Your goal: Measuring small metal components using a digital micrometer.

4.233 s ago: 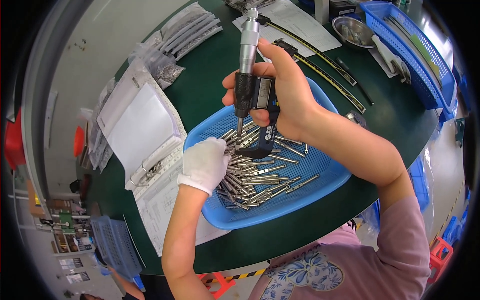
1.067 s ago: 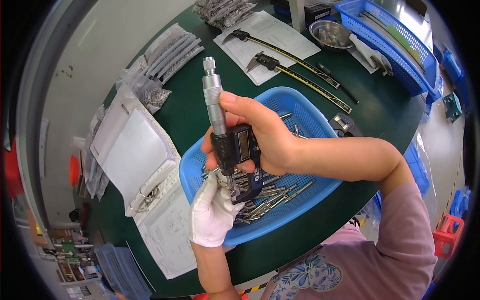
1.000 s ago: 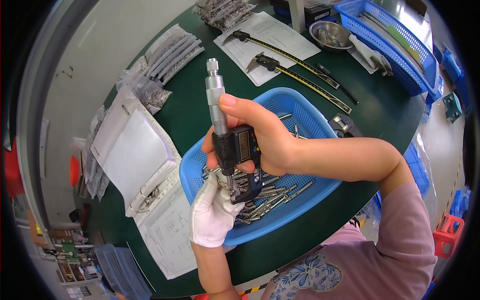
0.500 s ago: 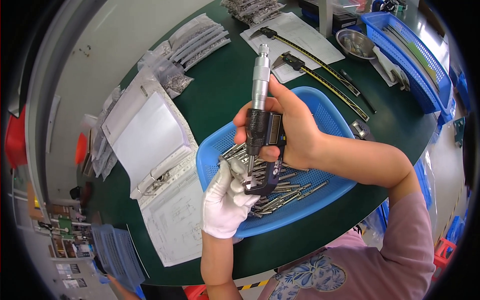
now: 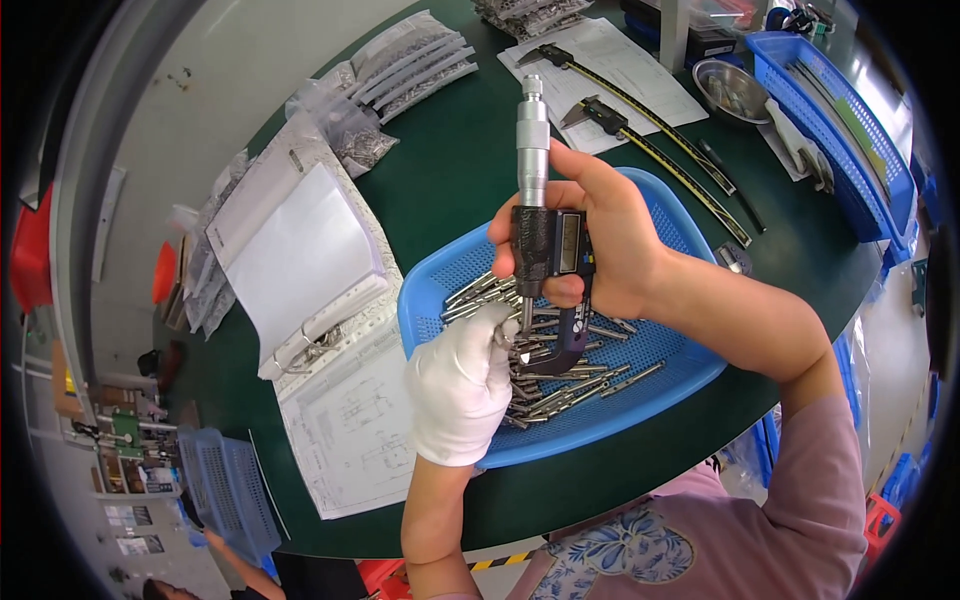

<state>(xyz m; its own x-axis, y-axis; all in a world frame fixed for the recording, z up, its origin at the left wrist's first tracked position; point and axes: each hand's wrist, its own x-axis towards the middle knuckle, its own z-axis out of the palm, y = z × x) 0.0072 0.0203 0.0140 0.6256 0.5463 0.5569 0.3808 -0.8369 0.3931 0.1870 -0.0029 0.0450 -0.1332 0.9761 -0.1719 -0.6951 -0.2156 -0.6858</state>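
Two hands work together here over the blue basket (image 5: 690, 235) of metal pins (image 5: 560, 385) on the green table (image 5: 440, 190). Our right hand (image 5: 610, 250) is closed firmly around the digital micrometer (image 5: 545, 250), held upright above the basket. Our gloved left hand (image 5: 460, 385) pinches, as it seems, one small pin at the micrometer's lower opening; the pin itself is mostly hidden. To measure well, we should keep the pin square between the two faces, turn the top knob gently, and keep the small screen facing us. We think steady wrists matter more than force.
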